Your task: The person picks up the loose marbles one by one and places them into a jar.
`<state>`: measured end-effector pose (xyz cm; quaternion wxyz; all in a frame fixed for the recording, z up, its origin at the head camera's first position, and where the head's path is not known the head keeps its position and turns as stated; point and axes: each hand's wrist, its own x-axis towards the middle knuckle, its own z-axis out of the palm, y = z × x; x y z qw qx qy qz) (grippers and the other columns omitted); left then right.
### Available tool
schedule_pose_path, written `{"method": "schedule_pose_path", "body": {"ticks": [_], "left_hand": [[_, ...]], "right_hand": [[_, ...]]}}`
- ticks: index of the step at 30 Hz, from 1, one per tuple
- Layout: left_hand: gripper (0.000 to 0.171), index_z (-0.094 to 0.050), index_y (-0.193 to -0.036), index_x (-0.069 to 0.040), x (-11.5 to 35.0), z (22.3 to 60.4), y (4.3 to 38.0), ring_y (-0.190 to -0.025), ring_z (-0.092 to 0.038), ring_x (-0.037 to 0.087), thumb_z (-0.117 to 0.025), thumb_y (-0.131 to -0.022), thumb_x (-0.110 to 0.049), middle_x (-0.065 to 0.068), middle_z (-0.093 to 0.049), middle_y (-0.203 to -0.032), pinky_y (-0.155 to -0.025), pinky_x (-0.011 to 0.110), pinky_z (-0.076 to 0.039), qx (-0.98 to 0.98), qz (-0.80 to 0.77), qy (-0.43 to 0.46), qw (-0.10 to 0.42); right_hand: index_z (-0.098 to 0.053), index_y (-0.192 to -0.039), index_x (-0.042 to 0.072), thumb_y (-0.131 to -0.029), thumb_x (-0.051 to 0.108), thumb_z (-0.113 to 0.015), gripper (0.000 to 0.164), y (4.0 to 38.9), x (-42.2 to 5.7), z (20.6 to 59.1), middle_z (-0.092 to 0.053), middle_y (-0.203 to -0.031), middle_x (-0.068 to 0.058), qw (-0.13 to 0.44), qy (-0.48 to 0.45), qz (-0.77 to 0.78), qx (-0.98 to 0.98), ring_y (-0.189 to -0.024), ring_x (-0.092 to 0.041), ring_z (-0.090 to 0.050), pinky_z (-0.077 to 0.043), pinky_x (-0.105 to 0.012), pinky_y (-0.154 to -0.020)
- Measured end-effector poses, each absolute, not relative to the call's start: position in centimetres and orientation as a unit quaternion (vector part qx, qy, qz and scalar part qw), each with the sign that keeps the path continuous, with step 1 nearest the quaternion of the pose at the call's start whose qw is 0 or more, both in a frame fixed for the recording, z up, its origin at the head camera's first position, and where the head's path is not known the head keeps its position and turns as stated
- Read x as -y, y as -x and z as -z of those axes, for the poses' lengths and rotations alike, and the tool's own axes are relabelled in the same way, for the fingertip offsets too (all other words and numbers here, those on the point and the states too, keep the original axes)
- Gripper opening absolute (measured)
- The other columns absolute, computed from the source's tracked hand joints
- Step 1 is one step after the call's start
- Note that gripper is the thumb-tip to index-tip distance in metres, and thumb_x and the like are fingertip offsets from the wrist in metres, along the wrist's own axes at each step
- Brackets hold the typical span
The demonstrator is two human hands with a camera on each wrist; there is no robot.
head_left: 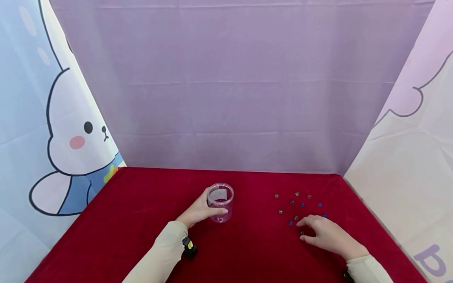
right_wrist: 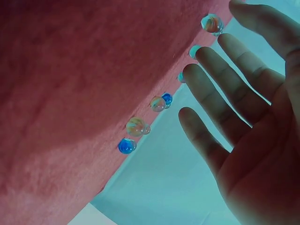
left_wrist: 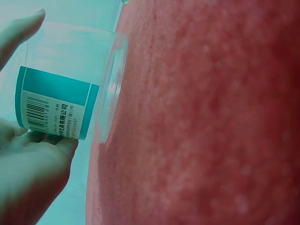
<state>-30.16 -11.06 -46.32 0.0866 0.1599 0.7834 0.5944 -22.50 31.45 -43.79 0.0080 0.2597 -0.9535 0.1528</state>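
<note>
A clear plastic jar (head_left: 223, 203) stands near the middle of the table, its open mouth up. My left hand (head_left: 198, 211) grips it round the side, thumb across the front. In the left wrist view, the jar's label (left_wrist: 58, 103) carries a barcode and printed text, with fingers under it. Over on the right, my right hand (head_left: 327, 234) hovers low with spread fingers, holding nothing. One marble (head_left: 302, 233) lies between its thumb and fingertips. Near the fingertips are a blue marble (head_left: 291, 223) and a clear streaked marble (right_wrist: 136, 126); the palm hides nothing I can make out.
Several more glass marbles, such as a blue one (head_left: 320, 204) and a clear one (head_left: 277, 195), lie scattered beyond the right hand. Red cloth (head_left: 255, 251) covers the table. A lilac curtain (head_left: 226, 98) rises behind it, and printed cloths flank both sides.
</note>
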Motion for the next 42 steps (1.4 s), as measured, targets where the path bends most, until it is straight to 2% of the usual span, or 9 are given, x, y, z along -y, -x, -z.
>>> {"method": "schedule_pose_path", "body": {"ticks": [10,24,42], "left_hand": [[0.094,-0.029,-0.153,-0.016,11.16,46.31,30.02,-0.127,-0.047,0.027,-0.086,-0.081,-0.032,0.007,-0.049,-0.14,-0.101,0.049,-0.046,-0.78,-0.597,-0.163,0.094],[0.092,-0.03,-0.153,-0.016,11.16,46.16,29.84,-0.127,-0.046,0.028,-0.086,-0.081,-0.031,0.01,-0.047,-0.143,-0.1,0.049,-0.046,-0.779,-0.598,-0.162,0.096],[0.092,-0.031,-0.153,-0.016,11.2,46.04,29.79,-0.128,-0.045,0.028,-0.086,-0.081,-0.032,0.01,-0.047,-0.143,-0.099,0.05,-0.048,-0.778,-0.599,-0.159,0.099]], "right_hand": [[-0.073,-0.102,0.017,-0.086,0.018,-0.079,0.016,22.62,-31.29,44.07,-0.063,-0.096,0.012,-0.003,-0.269,-0.167,0.948,-0.084,-0.006,-0.06,-0.055,-0.029,-0.073],[-0.075,-0.096,0.016,-0.084,0.007,-0.079,0.016,22.73,-31.18,44.23,-0.065,-0.091,0.01,0.007,-0.285,-0.171,0.943,-0.08,-0.005,-0.062,-0.055,-0.026,-0.069],[-0.074,-0.096,0.015,-0.085,0.005,-0.078,0.016,22.81,-30.82,43.63,-0.067,-0.092,0.009,0.013,-0.292,-0.152,0.944,-0.081,-0.007,-0.064,-0.055,-0.027,-0.069]]}}
